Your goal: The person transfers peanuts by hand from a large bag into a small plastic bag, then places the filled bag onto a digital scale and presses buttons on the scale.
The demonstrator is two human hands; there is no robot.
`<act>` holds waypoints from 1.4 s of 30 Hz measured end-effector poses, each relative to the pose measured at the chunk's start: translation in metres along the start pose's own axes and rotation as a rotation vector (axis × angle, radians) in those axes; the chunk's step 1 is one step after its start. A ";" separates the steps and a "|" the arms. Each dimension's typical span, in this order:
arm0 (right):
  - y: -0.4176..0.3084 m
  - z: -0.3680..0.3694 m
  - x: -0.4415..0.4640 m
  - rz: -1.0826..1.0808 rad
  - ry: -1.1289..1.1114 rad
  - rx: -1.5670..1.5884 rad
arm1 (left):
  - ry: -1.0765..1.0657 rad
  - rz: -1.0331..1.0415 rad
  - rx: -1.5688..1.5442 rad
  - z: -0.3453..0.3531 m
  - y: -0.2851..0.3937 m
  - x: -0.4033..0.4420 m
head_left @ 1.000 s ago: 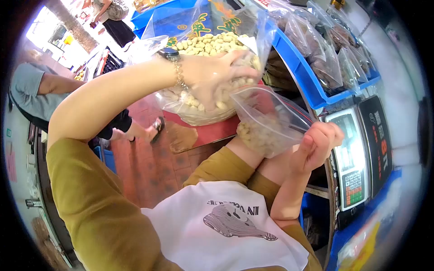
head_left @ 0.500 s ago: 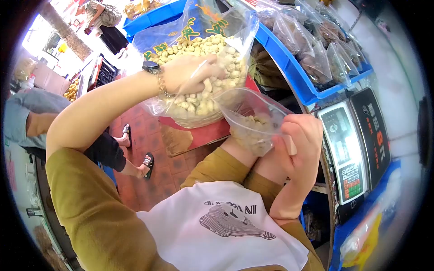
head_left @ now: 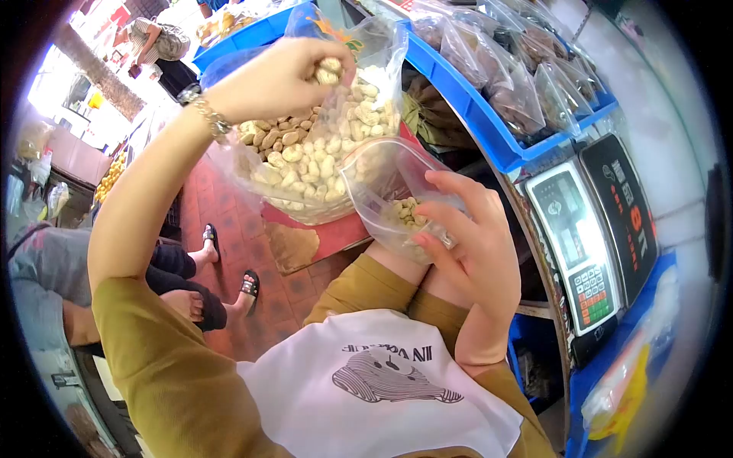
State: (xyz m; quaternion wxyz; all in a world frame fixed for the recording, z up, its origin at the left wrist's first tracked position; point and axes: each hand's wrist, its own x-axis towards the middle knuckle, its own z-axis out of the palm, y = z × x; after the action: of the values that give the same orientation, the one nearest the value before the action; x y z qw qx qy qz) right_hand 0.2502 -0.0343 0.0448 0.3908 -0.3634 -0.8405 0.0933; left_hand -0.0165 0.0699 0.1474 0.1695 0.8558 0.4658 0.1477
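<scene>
Right now the fingers of the left hand (head_left: 279, 80) are curled and pinching a few pale peanuts (head_left: 328, 70) in their shells, raised above a large clear bag (head_left: 309, 210). Below those fingers, inside that bag, lies a broad pile (head_left: 317, 164) of the same nuts; a red board (head_left: 336, 235) is underneath. Nearer the body, the fingers of the right hand (head_left: 481, 248) stand spread apart against the side of a small zip bag (head_left: 374, 227). Its mouth gapes to the left of these fingertips, and a small clump of nuts (head_left: 405, 210) sits inside, just beside them. Right of the right fingers is a scale (head_left: 569, 237); farther off beyond them, a blue tray (head_left: 519, 158) holds filled plastic bags (head_left: 515, 107).
</scene>
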 end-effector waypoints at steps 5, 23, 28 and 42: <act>0.006 0.004 0.002 -0.001 0.076 -0.012 | 0.081 -0.032 -0.247 -0.016 0.036 0.001; 0.037 0.012 -0.008 -0.032 0.283 0.150 | -0.540 0.267 -0.134 0.065 0.070 0.028; 0.022 0.014 -0.012 0.026 0.264 0.152 | -0.842 0.292 0.121 0.081 0.073 0.046; 0.014 0.004 -0.029 0.086 0.194 -0.286 | -1.072 0.210 0.380 0.129 0.098 0.104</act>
State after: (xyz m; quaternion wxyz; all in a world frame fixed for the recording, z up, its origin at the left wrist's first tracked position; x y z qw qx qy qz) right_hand 0.2674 -0.0437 0.0184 0.4103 -0.4581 -0.7872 -0.0460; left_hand 0.1643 0.0884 0.0829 0.2096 0.8683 0.2457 -0.3766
